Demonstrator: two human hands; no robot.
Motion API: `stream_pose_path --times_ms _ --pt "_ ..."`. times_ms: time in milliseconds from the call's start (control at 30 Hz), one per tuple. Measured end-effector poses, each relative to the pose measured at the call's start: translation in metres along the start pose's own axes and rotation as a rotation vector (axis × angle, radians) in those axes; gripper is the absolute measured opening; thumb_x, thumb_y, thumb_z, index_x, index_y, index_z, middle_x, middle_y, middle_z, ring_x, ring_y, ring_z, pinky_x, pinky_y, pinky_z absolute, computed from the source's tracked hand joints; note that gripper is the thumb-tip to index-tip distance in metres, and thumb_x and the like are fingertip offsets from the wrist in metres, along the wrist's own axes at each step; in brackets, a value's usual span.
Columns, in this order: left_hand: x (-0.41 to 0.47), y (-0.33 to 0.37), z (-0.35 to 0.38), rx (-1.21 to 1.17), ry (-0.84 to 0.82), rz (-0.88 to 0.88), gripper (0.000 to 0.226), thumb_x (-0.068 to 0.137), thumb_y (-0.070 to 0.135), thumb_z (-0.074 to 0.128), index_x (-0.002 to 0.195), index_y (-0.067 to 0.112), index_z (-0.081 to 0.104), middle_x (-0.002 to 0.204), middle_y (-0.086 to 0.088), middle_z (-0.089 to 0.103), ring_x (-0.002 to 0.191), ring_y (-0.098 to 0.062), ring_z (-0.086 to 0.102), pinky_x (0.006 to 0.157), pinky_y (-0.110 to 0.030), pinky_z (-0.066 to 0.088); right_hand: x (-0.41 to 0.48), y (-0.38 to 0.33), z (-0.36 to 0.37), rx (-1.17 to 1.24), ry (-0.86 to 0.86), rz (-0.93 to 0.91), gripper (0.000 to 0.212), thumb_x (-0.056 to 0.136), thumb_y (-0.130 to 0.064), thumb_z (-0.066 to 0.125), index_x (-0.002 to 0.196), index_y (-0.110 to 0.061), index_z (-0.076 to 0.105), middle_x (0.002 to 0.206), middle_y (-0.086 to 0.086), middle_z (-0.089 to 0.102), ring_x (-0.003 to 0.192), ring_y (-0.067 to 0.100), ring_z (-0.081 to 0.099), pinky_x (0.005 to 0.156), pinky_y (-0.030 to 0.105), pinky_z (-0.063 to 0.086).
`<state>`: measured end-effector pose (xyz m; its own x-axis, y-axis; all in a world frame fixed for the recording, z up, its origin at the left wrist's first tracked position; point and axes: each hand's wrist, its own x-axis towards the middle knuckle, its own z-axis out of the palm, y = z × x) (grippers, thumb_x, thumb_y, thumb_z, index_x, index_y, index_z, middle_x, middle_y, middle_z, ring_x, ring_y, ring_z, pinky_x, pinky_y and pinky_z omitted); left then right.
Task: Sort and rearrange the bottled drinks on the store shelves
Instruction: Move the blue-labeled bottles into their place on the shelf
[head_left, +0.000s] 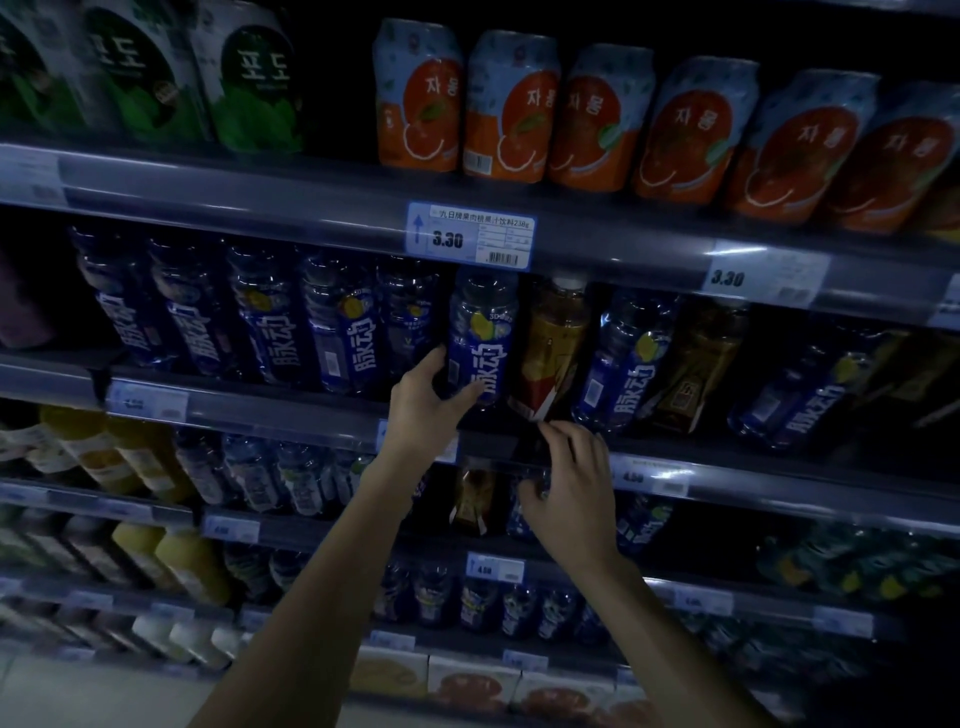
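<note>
A blue-labelled drink bottle (480, 338) stands on the second shelf from the top. My left hand (423, 397) grips its lower part, thumb on the left, fingers under the base. Right beside it leans an amber tea bottle (553, 345) with a red and yellow label. My right hand (569, 483) hovers just below that bottle's base, fingers curled and apart, holding nothing, in front of the shelf rail (727, 470). More blue bottles (270, 322) fill the row to the left, and another blue bottle (626, 364) stands right of the tea.
Orange cans (511, 106) and green cans (254, 83) line the top shelf above a price tag (470, 236). A dark tea bottle (693, 371) sits further right. Lower shelves hold yellow juice bottles (189, 564), small blue bottles (478, 597) and cartons (472, 683).
</note>
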<state>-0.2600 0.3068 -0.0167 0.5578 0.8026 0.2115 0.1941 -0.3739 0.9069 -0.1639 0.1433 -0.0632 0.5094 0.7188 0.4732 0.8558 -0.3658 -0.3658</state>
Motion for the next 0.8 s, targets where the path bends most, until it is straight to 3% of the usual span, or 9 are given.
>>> stream_pose_path --times_ms 267,433,500,633,800 --pt "0.0 0.002 -0.005 -0.024 -0.081 0.024 0.045 0.09 0.018 0.064 0.132 0.009 0.049 0.123 -0.005 0.064 0.116 -0.019 0.058 0.099 -0.043 0.048 0.0 -0.004 -0.003 0.007 -0.002 0.017 0.055 0.077 -0.015 0.068 0.128 -0.003 0.052 0.125 0.012 0.051 0.12 0.03 0.043 0.104 0.05 0.036" --pt "-0.002 0.003 -0.003 0.022 -0.077 0.03 0.041 0.092 0.019 0.061 0.131 0.012 0.048 0.12 -0.001 0.064 0.111 -0.017 0.06 0.09 -0.029 0.048 0.001 -0.005 -0.004 0.002 -0.008 0.022 0.054 0.079 -0.017 0.067 0.129 -0.003 0.051 0.126 0.012 0.051 0.121 0.03 0.042 0.105 0.049 0.035" --pt "-0.004 0.004 0.0 0.054 -0.026 0.009 0.047 0.091 0.022 0.062 0.135 0.013 0.045 0.12 0.001 0.064 0.111 -0.016 0.059 0.086 -0.024 0.045 0.001 -0.005 -0.004 0.008 -0.009 0.025 0.054 0.08 -0.019 0.066 0.129 -0.003 0.051 0.125 0.012 0.051 0.12 0.03 0.042 0.105 0.048 0.035" --pt "-0.015 0.0 0.003 0.029 0.185 -0.008 0.059 0.086 0.025 0.069 0.138 0.015 0.043 0.131 0.0 0.056 0.118 -0.009 0.049 0.094 -0.023 0.041 0.001 -0.006 -0.005 0.025 -0.002 0.031 0.053 0.079 -0.02 0.066 0.128 -0.004 0.052 0.124 0.012 0.051 0.118 0.031 0.043 0.104 0.048 0.035" --pt "-0.035 -0.016 -0.001 0.024 0.286 0.048 0.046 0.088 0.025 0.066 0.13 0.024 0.048 0.124 0.009 0.05 0.11 -0.003 0.047 0.089 -0.022 0.045 0.001 -0.006 -0.003 0.023 0.011 0.036 0.052 0.079 -0.021 0.066 0.127 -0.004 0.053 0.122 0.012 0.052 0.116 0.031 0.044 0.102 0.049 0.037"
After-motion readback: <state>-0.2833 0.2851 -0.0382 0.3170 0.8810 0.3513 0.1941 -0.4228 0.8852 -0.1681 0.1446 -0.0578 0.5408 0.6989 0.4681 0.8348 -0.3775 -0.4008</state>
